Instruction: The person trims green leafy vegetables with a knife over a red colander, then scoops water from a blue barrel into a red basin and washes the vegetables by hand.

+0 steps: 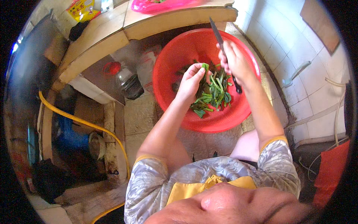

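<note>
A large red plastic basin (201, 123) stands on the tiled floor in front of me. Leafy greens with cut stems (219, 88) lie in its middle. Over them, my left hand (193, 77) pinches a green stem (205, 66) between thumb and fingertips; dark leaves hang below that hand, partly hidden by it. My right hand (233, 60) is closed around a knife (216, 32) above the basin's right side. The blade points up and away from me, past the far rim, and the black handle end shows below my palm.
A tiled counter ledge (179, 23) runs beyond the basin, with a pink plastic bag (165, 6) on top. Below it, at left, stands a dark container (131, 84). A yellow hose (84, 121) curves along the left. A white tiled wall (302, 84) rises at right.
</note>
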A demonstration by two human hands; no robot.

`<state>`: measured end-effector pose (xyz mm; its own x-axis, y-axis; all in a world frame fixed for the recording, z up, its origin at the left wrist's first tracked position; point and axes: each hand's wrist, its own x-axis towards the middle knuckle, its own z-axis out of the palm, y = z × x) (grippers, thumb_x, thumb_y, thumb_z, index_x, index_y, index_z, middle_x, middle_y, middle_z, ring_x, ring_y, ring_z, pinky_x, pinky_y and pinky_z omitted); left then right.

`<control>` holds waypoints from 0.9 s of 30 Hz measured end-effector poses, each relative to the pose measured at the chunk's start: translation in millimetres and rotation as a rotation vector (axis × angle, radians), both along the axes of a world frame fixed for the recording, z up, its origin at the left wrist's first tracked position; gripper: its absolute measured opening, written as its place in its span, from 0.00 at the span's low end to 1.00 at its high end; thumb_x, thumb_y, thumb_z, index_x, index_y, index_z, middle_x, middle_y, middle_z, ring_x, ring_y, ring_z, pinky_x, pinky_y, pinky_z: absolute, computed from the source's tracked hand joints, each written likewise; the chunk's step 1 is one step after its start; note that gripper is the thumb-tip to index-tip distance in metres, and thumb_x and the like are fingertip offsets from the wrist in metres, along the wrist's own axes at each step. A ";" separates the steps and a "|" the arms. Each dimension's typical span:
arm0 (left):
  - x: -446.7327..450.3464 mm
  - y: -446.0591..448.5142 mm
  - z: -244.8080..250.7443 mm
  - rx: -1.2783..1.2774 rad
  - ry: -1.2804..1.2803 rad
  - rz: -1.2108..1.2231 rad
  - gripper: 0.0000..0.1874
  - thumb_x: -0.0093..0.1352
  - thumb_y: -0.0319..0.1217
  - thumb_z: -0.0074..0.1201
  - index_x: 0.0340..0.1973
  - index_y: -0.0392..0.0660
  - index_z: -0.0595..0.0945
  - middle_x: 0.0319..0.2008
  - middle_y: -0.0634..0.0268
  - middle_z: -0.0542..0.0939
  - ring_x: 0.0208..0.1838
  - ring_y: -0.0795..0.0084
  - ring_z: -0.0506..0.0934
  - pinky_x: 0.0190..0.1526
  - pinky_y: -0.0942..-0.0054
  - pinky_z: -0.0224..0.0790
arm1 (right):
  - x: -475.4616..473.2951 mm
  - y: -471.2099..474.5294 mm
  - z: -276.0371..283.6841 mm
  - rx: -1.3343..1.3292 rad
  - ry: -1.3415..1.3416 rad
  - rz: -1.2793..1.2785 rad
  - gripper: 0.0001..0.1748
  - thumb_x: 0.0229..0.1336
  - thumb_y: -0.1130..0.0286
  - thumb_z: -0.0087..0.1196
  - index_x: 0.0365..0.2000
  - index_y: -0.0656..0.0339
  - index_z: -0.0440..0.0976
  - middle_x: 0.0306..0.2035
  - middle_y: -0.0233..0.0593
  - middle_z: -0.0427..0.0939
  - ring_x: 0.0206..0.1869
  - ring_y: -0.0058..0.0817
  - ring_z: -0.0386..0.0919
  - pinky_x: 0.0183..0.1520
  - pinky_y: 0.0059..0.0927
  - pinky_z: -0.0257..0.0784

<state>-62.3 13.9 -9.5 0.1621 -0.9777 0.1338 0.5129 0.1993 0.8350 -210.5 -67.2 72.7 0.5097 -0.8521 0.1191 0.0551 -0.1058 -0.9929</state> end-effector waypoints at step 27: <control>22.1 -19.3 -20.1 0.020 0.020 0.292 0.10 0.64 0.21 0.60 0.40 0.39 0.78 0.34 0.67 0.80 0.33 0.78 0.76 0.34 0.79 0.71 | -7.0 38.2 -56.1 0.190 -0.076 -0.028 0.18 0.73 0.61 0.37 0.58 0.55 0.65 0.24 0.25 0.67 0.23 0.13 0.64 0.22 0.14 0.59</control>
